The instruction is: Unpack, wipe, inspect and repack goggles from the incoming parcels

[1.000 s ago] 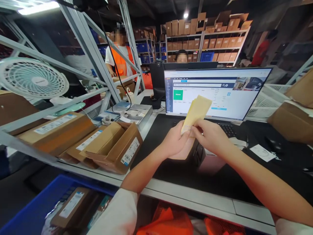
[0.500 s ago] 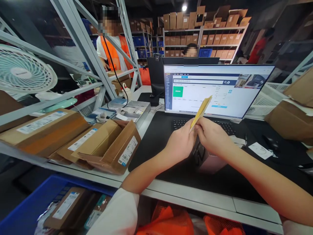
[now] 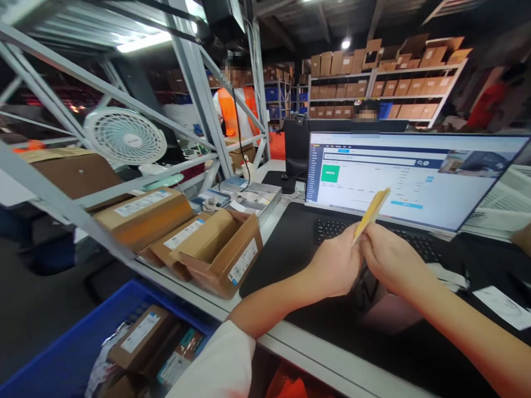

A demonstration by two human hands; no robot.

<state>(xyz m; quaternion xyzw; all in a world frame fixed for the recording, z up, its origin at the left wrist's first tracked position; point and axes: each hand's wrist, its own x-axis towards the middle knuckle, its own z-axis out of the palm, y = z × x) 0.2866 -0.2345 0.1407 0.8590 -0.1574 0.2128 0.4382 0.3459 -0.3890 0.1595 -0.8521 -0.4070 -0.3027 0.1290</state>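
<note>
Both my hands meet above the black desk mat (image 3: 274, 260), in front of the monitor (image 3: 373, 177). Between them is a thin, flat yellow strip (image 3: 373, 210), paper-like and pale along one edge, tilted up to the right. My left hand (image 3: 338, 262) grips its lower end with closed fingers. Pressed against the same end, my right hand (image 3: 392, 257) has its thumb and fingers pinched together. Beneath the hands, a pale box (image 3: 390, 312) with dark marking stands on the mat, partly hidden by them. A keyboard (image 3: 329, 229) shows behind my wrists.
Left of the mat stand an open cardboard box (image 3: 226, 257) and closed cartons (image 3: 141, 218). A grey tray (image 3: 265, 199) and a fan (image 3: 126, 138) are farther back. Below the desk edge is a blue crate (image 3: 70, 351) holding packages. A person in an orange vest (image 3: 230, 113) stands beyond the frame.
The view has swung left and up, so the scene sits farther right and lower. Both hands keep the yellow strip in nearly the same pose above the pale box.
</note>
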